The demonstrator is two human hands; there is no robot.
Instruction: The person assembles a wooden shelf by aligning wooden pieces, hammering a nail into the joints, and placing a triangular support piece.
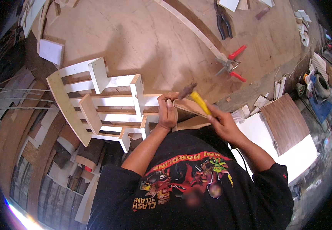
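Observation:
My left hand [167, 112] grips the end of a white-painted wooden slat frame [97, 103] that lies on the plywood workbench [143, 42]; its fingers press a small thin wood piece [189, 107] against the frame's edge. My right hand [223, 124] holds a tool with a yellow handle [200, 101], raised at an angle. The tool's dark head [187, 91] hangs just above my left hand's fingers. The frame has several white crosspieces and pale raw-wood uprights.
Red-handled snips [231, 65] and black pliers [222, 21] lie on the bench at the upper right. A long curved wood strip [196, 30] crosses the bench. White and walnut-coloured boards [285, 126] sit at the right. Offcuts lie piled on the floor at the left.

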